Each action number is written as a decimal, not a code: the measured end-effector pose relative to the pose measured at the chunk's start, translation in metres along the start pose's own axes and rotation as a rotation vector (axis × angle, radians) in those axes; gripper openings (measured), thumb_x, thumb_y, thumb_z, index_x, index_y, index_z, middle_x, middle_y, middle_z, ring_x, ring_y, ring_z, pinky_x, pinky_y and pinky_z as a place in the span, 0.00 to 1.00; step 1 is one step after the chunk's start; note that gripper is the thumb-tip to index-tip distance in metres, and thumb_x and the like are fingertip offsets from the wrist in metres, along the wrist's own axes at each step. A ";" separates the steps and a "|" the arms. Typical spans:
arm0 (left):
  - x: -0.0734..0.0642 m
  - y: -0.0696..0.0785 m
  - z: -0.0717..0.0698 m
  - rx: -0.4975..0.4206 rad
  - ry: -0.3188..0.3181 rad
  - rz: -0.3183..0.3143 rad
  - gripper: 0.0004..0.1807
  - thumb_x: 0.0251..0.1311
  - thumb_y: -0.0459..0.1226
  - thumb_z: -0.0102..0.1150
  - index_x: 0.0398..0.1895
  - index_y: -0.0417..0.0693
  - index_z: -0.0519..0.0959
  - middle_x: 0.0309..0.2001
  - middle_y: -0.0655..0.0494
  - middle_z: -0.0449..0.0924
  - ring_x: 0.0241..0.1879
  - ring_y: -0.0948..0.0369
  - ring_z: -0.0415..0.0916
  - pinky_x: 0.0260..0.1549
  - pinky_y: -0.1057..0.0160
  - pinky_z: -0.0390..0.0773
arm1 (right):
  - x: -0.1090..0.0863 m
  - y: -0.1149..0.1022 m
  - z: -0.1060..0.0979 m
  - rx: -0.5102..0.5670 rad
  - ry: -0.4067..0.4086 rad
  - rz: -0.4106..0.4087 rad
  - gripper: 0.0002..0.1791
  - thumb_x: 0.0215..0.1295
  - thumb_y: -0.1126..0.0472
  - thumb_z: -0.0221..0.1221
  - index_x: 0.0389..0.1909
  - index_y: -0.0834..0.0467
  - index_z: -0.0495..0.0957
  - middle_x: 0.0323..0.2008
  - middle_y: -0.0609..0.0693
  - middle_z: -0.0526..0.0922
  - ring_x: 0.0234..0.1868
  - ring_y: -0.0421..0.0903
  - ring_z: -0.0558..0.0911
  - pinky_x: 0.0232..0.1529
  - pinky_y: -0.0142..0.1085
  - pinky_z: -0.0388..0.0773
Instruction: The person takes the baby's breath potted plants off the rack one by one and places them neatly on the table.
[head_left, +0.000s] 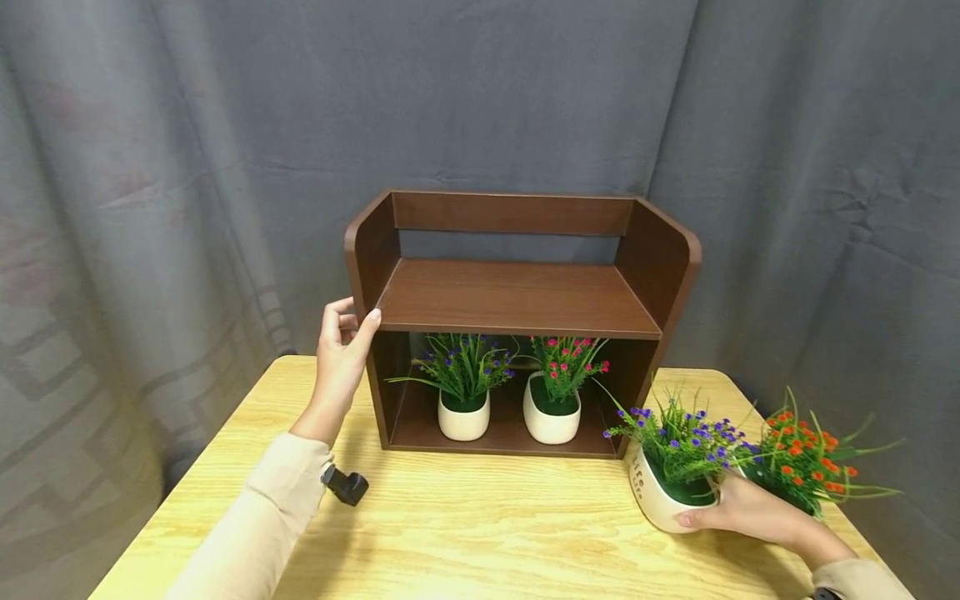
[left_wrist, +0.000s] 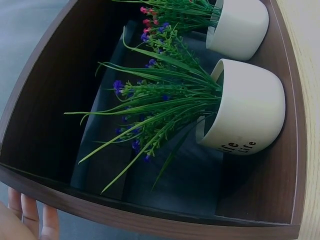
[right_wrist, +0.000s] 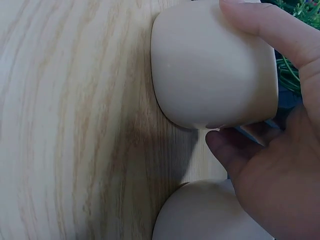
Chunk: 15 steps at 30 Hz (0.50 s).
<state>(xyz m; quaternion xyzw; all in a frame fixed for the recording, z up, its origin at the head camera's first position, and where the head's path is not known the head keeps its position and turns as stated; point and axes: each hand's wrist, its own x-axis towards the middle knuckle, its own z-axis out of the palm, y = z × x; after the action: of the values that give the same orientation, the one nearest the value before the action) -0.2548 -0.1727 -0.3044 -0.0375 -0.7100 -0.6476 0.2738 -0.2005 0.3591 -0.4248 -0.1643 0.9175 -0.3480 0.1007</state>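
My left hand [head_left: 339, 367] grips the left side panel of a brown wooden shelf [head_left: 517, 293], thumb on the front edge and fingers behind. On the right, my right hand [head_left: 757, 507] holds a potted plant with purple flowers by its white pot [head_left: 660, 500], thumb on the near side; lettering marks the pot. In the right wrist view that pot [right_wrist: 215, 65] is low over or on the table; I cannot tell which. Two more potted plants stand on the lower shelf: one purple-flowered [head_left: 463, 418], one pink-flowered [head_left: 552, 418].
An orange-flowered potted plant [head_left: 806, 458] stands at the table's right side, partly hidden behind my right hand; its pot [right_wrist: 205, 217] is close beside the held one. The shelf stands towards the back of the light wooden table [head_left: 465, 525]. Grey curtains [head_left: 517, 100] hang behind.
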 end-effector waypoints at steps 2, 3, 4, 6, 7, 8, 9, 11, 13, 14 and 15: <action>0.000 0.000 0.000 0.003 0.002 -0.001 0.23 0.70 0.37 0.58 0.63 0.39 0.67 0.39 0.56 0.67 0.39 0.59 0.65 0.38 0.66 0.66 | 0.000 0.000 0.000 -0.022 0.006 0.012 0.49 0.61 0.54 0.68 0.66 0.83 0.53 0.30 0.51 0.72 0.26 0.36 0.69 0.30 0.29 0.70; 0.001 -0.001 0.000 0.005 0.003 -0.002 0.22 0.70 0.37 0.57 0.63 0.39 0.67 0.39 0.56 0.67 0.39 0.58 0.64 0.38 0.66 0.66 | 0.000 -0.001 0.000 -0.025 0.006 0.016 0.49 0.61 0.54 0.69 0.66 0.83 0.54 0.31 0.53 0.73 0.27 0.36 0.69 0.30 0.29 0.70; 0.002 -0.002 0.000 0.006 0.003 -0.002 0.22 0.70 0.37 0.57 0.64 0.39 0.67 0.39 0.56 0.67 0.39 0.58 0.64 0.38 0.66 0.66 | 0.000 -0.001 0.000 -0.032 0.012 0.013 0.49 0.60 0.54 0.69 0.66 0.82 0.54 0.36 0.56 0.74 0.29 0.36 0.70 0.31 0.29 0.70; 0.004 -0.005 0.000 0.006 0.007 -0.003 0.23 0.70 0.37 0.58 0.64 0.39 0.67 0.39 0.56 0.67 0.40 0.58 0.65 0.38 0.65 0.66 | 0.001 -0.001 0.000 -0.019 0.013 0.010 0.49 0.60 0.54 0.69 0.66 0.83 0.54 0.37 0.57 0.75 0.29 0.35 0.69 0.30 0.29 0.70; 0.006 -0.010 0.000 0.006 0.009 -0.002 0.23 0.70 0.37 0.58 0.64 0.40 0.67 0.39 0.56 0.67 0.40 0.58 0.65 0.38 0.65 0.66 | 0.001 -0.001 0.000 0.001 0.005 0.019 0.49 0.60 0.54 0.69 0.66 0.83 0.53 0.34 0.55 0.74 0.25 0.35 0.67 0.28 0.29 0.69; 0.008 -0.014 0.000 0.003 0.010 -0.002 0.23 0.70 0.38 0.58 0.64 0.41 0.67 0.39 0.56 0.67 0.40 0.58 0.64 0.38 0.65 0.66 | 0.001 -0.002 0.000 0.016 0.003 0.020 0.49 0.60 0.55 0.69 0.66 0.82 0.53 0.34 0.55 0.73 0.24 0.35 0.66 0.27 0.29 0.68; 0.010 -0.018 -0.001 0.000 0.013 -0.002 0.24 0.70 0.39 0.59 0.64 0.42 0.67 0.39 0.56 0.67 0.40 0.59 0.65 0.38 0.65 0.66 | 0.001 -0.002 0.000 0.016 0.005 0.012 0.48 0.60 0.55 0.69 0.66 0.82 0.54 0.35 0.54 0.73 0.24 0.34 0.66 0.27 0.29 0.68; 0.014 -0.027 -0.001 -0.006 0.017 0.000 0.24 0.70 0.40 0.60 0.64 0.44 0.68 0.39 0.57 0.67 0.40 0.59 0.65 0.39 0.65 0.66 | 0.002 -0.001 -0.001 0.033 0.000 0.007 0.43 0.60 0.55 0.69 0.62 0.80 0.60 0.28 0.49 0.71 0.21 0.34 0.63 0.23 0.29 0.67; 0.017 -0.034 -0.001 -0.010 0.021 0.004 0.24 0.69 0.42 0.61 0.64 0.47 0.68 0.40 0.57 0.67 0.40 0.60 0.65 0.39 0.65 0.66 | 0.001 0.000 -0.003 0.030 -0.002 -0.019 0.38 0.61 0.56 0.68 0.60 0.78 0.65 0.30 0.47 0.73 0.23 0.33 0.66 0.25 0.29 0.69; 0.017 -0.036 -0.001 -0.011 0.023 0.007 0.24 0.69 0.43 0.61 0.64 0.47 0.68 0.40 0.57 0.68 0.40 0.60 0.65 0.39 0.65 0.66 | 0.001 0.000 -0.004 0.030 -0.004 -0.024 0.33 0.61 0.56 0.68 0.56 0.76 0.68 0.29 0.45 0.72 0.24 0.32 0.67 0.24 0.29 0.68; 0.017 -0.037 -0.002 -0.012 0.025 0.010 0.24 0.69 0.44 0.61 0.63 0.47 0.68 0.40 0.56 0.68 0.40 0.60 0.65 0.39 0.64 0.66 | 0.001 0.000 -0.005 0.028 -0.006 -0.033 0.30 0.62 0.56 0.68 0.54 0.75 0.70 0.29 0.44 0.72 0.25 0.32 0.67 0.25 0.29 0.69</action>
<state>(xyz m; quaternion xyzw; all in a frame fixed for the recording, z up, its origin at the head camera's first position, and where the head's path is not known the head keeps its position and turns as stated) -0.2842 -0.1853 -0.3305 -0.0345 -0.7026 -0.6508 0.2858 -0.2029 0.3621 -0.4214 -0.1793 0.9092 -0.3621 0.1002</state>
